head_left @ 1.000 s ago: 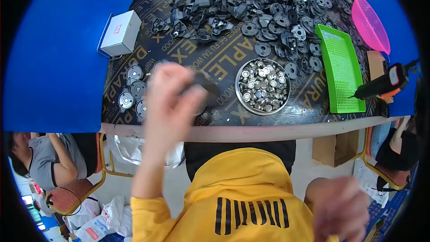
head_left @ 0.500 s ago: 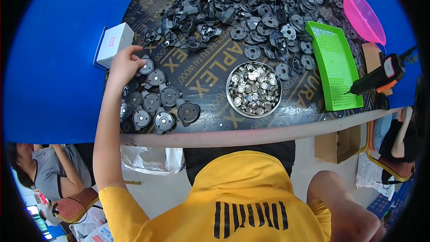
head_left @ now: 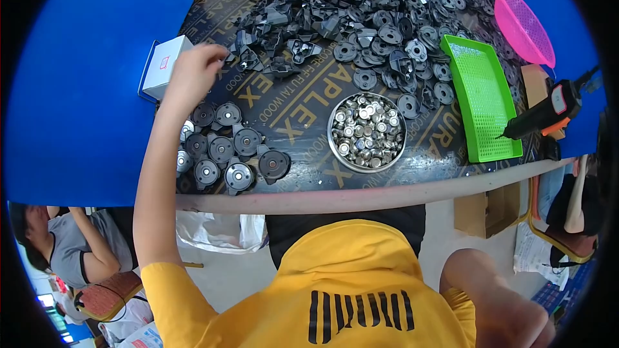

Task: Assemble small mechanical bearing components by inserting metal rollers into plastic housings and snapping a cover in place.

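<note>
My left hand (head_left: pixel 195 69) is raised over the left part of the table, beside a white box (head_left: pixel 166 64), its fingers curled in and slightly blurred. Whatever they may hold is hidden. Its fingertips are nearest the left end of a big heap of black plastic parts (head_left: pixel 303 13). Below the hand sits a group of dark round discs with side tabs and metal centres, one disc (head_left: pixel 239 176) close to the table's front edge. A round metal bowl (head_left: pixel 331 138) full of small silvery caps (head_left: pixel 367 125) stands mid-table. My right hand is out of view.
To the right lie a green perforated tray (head_left: pixel 474 100), a pink basket (head_left: pixel 525 26) and a black power screwdriver (head_left: pixel 538 116). Blue partitions (head_left: pixel 84 90) flank the table. Other people sit at both sides; one wears a grey shirt (head_left: pixel 90 245).
My left hand has moved away from me, from a disc at the group's far edge to the heap's left end. That disc no longer shows in its former place.
</note>
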### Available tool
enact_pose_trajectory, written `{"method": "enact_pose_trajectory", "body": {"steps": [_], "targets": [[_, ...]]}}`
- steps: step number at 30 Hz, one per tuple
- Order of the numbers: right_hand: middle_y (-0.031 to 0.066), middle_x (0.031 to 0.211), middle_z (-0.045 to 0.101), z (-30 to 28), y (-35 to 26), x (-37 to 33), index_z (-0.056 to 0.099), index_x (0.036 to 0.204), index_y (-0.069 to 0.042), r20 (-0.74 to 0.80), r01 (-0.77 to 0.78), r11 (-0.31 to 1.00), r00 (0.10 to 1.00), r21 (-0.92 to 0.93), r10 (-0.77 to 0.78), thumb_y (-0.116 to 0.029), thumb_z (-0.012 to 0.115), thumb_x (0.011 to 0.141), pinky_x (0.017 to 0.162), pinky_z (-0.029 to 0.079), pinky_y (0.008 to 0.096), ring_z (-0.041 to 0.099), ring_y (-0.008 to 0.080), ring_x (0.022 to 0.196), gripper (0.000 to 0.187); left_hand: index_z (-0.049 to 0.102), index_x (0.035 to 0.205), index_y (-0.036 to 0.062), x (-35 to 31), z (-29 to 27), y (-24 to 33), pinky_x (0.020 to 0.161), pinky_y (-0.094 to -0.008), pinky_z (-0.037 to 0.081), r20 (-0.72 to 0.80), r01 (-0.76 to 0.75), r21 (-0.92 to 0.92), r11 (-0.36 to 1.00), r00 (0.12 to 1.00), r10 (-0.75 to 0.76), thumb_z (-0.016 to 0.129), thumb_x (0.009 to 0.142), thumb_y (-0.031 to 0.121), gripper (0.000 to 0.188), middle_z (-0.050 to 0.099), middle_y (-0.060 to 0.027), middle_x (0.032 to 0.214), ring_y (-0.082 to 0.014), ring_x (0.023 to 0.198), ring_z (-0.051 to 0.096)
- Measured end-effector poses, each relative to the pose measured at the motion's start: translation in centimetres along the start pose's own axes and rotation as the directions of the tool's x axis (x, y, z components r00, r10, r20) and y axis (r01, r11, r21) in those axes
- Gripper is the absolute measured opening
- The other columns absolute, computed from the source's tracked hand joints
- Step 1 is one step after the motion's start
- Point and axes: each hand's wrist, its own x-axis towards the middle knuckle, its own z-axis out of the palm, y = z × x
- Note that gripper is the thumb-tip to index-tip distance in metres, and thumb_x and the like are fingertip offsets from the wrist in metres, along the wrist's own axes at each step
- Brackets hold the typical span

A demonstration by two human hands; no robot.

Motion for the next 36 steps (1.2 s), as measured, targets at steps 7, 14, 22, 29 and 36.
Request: {"method": "enact_pose_trajectory", "body": {"steps": [7, 14, 22, 29, 36], "targets": [[0.0021, 0.077, 0.05, -3.9, -3.6, -5.2, 0.061, 0.076, -0.011, -0.357, -0.364, 0.922, 0.885, -0.135, 0.298, -0.008, 0.069, 0.067, 0.061, 0.041, 0.03, 0.051, 0.0209, 0.08, 0.013, 0.061, 0.099, 0.0053, 4.5, 2.7, 1.8, 0.085, -0.037, 0.045, 0.367, -0.523, 0.354, 0.776, 0.84, 0.399, 0.063, 0.066, -0.004, 0.034, 0.052, -0.0102, 0.106, -0.0283, 0.103, 0.05], [0.0084, 0.076, 0.058, -6.3, 6.1, -9.7, 0.058, 0.081, -0.002, -0.288, -0.649, 0.247, 0.603, -0.72, 0.744, 0.004, 0.063, 0.071, 0.064, 0.045, 0.0314, 0.055, 0.0229, 0.07, 0.012, 0.059, 0.089, 0.0017, 3.0, 1.7, 3.8, 0.079, -0.0351, 0.047, 0.151, -0.33, 0.202, 0.922, 0.941, 0.304, 0.064, 0.071, 0.001, 0.019, 0.058, -0.0114, 0.089, -0.0295, 0.089, 0.056], [0.0089, 0.078, 0.056, -7.0, 11.1, -10.7, 0.058, 0.081, -0.004, 0.004, -0.401, 0.275, 0.559, -0.874, 0.829, -0.005, 0.062, 0.076, 0.068, 0.045, 0.0359, 0.054, 0.0276, 0.078, 0.006, 0.053, 0.101, 0.0008, -10.8, 1.7, 16.1, 0.056, -0.0209, 0.053, 0.377, 0.38, -0.872, 0.309, 0.924, -0.072, 0.063, 0.081, -0.003, 0.022, 0.054, -0.0038, 0.092, -0.0089, 0.071, 0.058], [0.01, 0.077, 0.055, -6.2, 13.2, -10.5, 0.057, 0.081, -0.003, 0.104, -0.306, 0.29, 0.504, -0.907, 0.857, -0.003, 0.063, 0.072, 0.069, 0.045, 0.0382, 0.054, 0.0296, 0.078, 0.011, 0.055, 0.103, 0.004, -15.7, 6.3, 18.2, 0.054, -0.0141, 0.039, 0.509, 0.496, -0.857, -0.14, 0.857, -0.082, 0.057, 0.09, 0.01, 0.015, 0.057, 0.0024, 0.087, -0.0025, 0.07, 0.052], [0.0099, 0.076, 0.055, -6.5, 13.7, -11.2, 0.057, 0.081, -0.003, 0.094, -0.337, 0.305, 0.52, -0.891, 0.849, -0.003, 0.064, 0.071, 0.069, 0.045, 0.0386, 0.054, 0.0298, 0.077, 0.012, 0.053, 0.118, 0.0011, -15.3, 6.3, 17.0, 0.052, -0.0172, 0.04, 0.642, 0.632, -0.74, -0.23, 0.766, 0.039, 0.052, 0.094, 0.015, 0.028, 0.06, -0.0033, 0.091, -0.006, 0.062, 0.052]]}}
